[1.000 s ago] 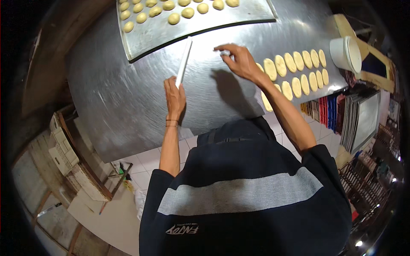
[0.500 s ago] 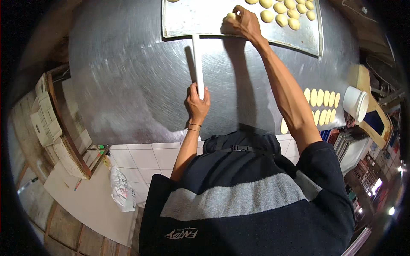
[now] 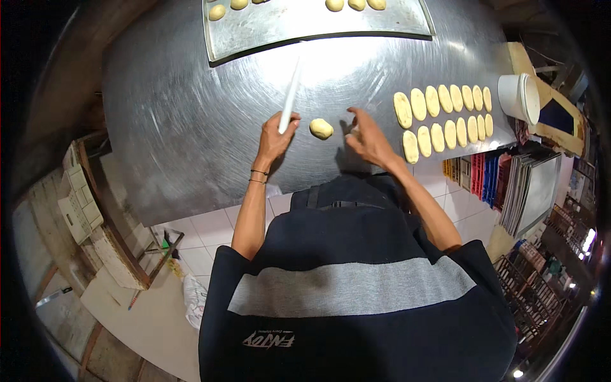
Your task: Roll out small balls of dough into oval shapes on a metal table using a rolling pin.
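My left hand [image 3: 278, 130] grips a white rolling pin [image 3: 291, 95], held slanting above the steel table [image 3: 191, 127]. A single pale dough ball [image 3: 321, 128] rests on the steel between my hands. My right hand [image 3: 361, 137] is just to the right of that ball, fingers apart and partly bent, with nothing clearly held. Two rows of flattened oval dough pieces [image 3: 431, 100] lie farther right. A metal tray [image 3: 318, 41] with several dough balls crosses the upper part of the view.
A white bucket [image 3: 517, 99] stands at the table's right end. Below that side are stacked trays [image 3: 534, 191] and coloured crates [image 3: 484, 175]. At the lower left are pale crates [image 3: 83, 207] on a wooden structure and a white sack [image 3: 194, 299] on the floor.
My right hand has come down from the tray, and a dough ball now lies on the table beside it. The head view has shifted, with less of the tray showing.
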`<state>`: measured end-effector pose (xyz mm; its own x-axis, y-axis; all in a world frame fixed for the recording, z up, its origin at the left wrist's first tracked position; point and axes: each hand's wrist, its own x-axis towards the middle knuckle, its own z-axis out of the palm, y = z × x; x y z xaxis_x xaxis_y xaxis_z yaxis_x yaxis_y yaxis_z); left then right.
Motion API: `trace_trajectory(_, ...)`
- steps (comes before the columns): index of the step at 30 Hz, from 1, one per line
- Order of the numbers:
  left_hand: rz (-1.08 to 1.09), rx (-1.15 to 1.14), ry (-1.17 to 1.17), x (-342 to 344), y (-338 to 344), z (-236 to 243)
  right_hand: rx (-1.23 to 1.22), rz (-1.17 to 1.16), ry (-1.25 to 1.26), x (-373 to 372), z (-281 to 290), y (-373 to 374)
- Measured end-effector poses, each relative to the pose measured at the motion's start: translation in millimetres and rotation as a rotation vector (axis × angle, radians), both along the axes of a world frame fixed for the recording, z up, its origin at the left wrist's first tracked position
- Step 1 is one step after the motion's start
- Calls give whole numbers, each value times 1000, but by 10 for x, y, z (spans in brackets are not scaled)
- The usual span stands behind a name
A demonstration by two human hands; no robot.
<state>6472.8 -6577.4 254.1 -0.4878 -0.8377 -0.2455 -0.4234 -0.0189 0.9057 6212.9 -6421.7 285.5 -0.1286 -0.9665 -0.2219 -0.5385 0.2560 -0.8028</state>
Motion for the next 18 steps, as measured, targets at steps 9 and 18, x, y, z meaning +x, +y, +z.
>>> trace_trajectory(9, -335, -433, -46, -529, 656, 59, -287, -143, 237, -236, -309, 232)
trace_trajectory(18, 110, 368, 102, -448, 866, 199, -224, -243, -159, 13, -100, 479)
